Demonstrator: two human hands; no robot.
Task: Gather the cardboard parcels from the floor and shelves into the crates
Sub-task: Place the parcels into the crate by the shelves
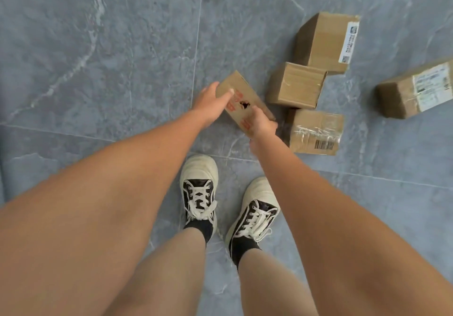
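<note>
A flat cardboard parcel with red print [241, 97] is held low over the grey floor between both hands. My left hand [210, 104] grips its left end, thumb on top. My right hand [261, 125] grips its near right edge, fingers curled round it. Several more brown parcels lie on the floor to the right: a tall one with a white label [323, 42], a smaller taped one [295, 85] in front of it, one with a barcode [315, 131] nearest my right hand, and a long labelled one [416, 90] at the far right. No crate is in view.
Grey marble-look floor tiles [98, 58] fill the view. My two feet in white and black sneakers [199, 190] stand just below the held parcel.
</note>
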